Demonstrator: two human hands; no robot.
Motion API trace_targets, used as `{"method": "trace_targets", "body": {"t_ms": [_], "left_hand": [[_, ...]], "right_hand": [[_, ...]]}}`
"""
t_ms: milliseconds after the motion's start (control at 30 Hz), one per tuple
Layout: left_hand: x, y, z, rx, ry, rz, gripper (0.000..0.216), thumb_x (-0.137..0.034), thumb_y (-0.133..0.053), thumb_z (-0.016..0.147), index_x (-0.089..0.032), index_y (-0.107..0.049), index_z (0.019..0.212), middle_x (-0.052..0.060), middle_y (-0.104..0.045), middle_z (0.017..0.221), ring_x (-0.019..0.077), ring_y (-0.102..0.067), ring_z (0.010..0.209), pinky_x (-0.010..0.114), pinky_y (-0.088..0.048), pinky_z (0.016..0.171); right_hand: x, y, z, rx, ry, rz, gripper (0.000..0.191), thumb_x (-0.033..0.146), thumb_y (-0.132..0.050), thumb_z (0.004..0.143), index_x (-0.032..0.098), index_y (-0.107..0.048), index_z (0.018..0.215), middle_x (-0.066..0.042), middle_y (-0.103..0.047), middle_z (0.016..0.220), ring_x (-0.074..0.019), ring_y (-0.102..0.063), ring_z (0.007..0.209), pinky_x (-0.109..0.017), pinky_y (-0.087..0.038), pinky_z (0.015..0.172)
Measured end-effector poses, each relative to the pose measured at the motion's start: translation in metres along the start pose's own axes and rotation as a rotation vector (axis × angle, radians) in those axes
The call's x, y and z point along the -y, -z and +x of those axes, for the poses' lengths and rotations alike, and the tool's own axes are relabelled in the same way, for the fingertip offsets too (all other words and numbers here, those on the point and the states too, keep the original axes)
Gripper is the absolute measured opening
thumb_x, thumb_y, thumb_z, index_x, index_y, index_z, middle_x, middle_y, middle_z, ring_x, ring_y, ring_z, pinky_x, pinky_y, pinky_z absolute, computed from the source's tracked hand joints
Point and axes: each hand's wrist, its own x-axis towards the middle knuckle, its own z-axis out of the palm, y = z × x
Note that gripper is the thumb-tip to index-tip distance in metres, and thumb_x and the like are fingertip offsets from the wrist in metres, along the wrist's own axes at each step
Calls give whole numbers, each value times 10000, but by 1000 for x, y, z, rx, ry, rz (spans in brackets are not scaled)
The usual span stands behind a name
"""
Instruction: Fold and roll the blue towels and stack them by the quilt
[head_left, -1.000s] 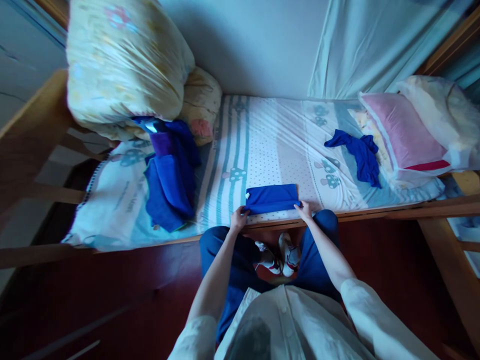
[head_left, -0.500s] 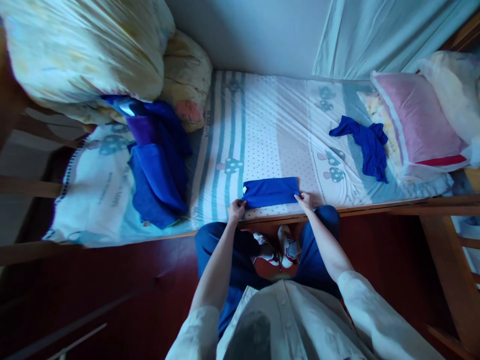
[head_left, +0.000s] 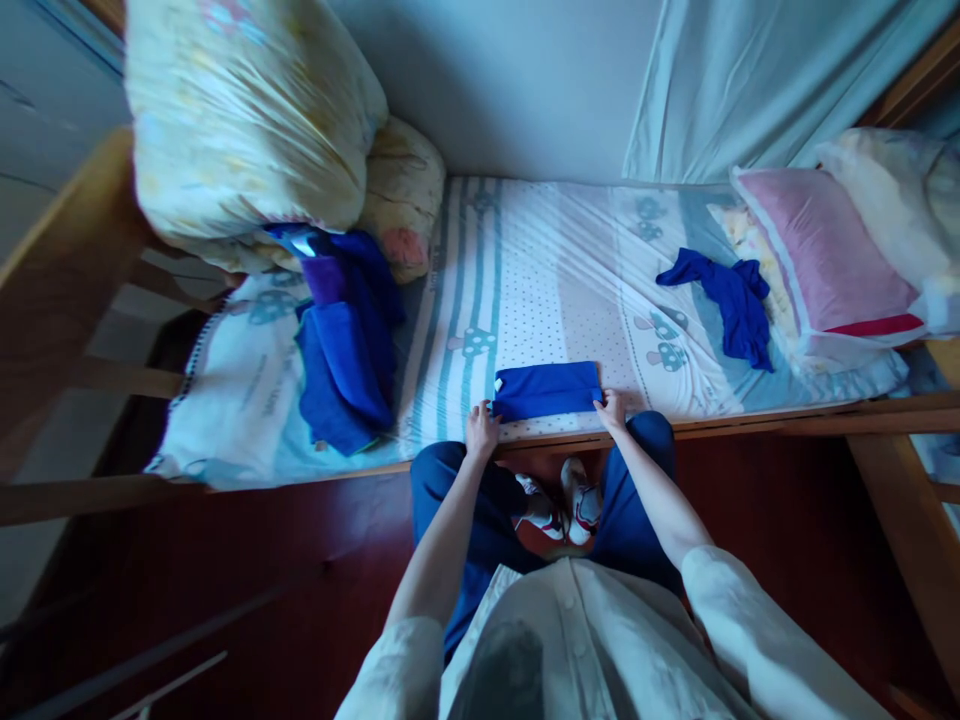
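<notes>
Tag (head_left: 499,384) on blue cloth (head_left: 551,388), seemingly illegible

A bulky, pale-yellow floral fabric bundle (head_left: 247,120) fills the upper left of the frame. A pale blue-green cloth curtain (head_left: 742,90) hangs at upper right, above a rectangular, white-edged pink pillow (head_left: 840,250) at the right.

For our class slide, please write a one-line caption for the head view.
Left hand and right hand at the near corners of a folded blue cloth on a bed.
</notes>
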Motion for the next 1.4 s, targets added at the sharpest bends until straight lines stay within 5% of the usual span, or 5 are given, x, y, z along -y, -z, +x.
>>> {"method": "trace_targets", "body": {"t_ms": [200,433,900,1233,1400], "left_hand": [[-8,3,-22,65,-330,181,486,-207,-554,903,-148,-564,1385,209,-539,1491,345,-513,1374,484,-436,1122],[-12,-14,-26,126,-350,200,634,-125,-432,898,-33,-427,1525,236,-427,1587,316,-333,1531,472,-316,1238],[-10,-17,4,188,-396,226,578,-75,-317,951,54,-399,1508,313,-426,1554,348,-330,1528,513,-269,1257],[-4,-21,14,188,-419,178,619,-15,-347,914,-44,-406,1529,269,-528,1485,326,-451,1453,527,-300,1232],[-1,-21,1,230,-401,223,540,-48,-308,944,31,-487,1448,314,-547,1438,351,-479,1424,506,-334,1209]], "right_hand": [[12,8,-28,-69,300,-162,467,125,-500,887,140,-628,1336,-184,-654,1344,-282,-581,1261,-433,-474,1060],[14,13,-41,122,552,-360,630,71,-445,894,116,-487,1521,-161,-475,1581,-269,-378,1506,-491,-338,1217],[18,-5,-22,196,464,-472,654,1,-320,934,84,-386,1579,-196,-376,1624,-283,-308,1551,-553,-303,1226],[21,-3,3,241,469,-509,584,9,-367,931,39,-503,1498,-232,-507,1531,-327,-437,1470,-541,-363,1187],[21,-2,-10,259,466,-532,576,0,-390,921,62,-538,1475,-222,-560,1490,-313,-479,1438,-494,-399,1166]]}}
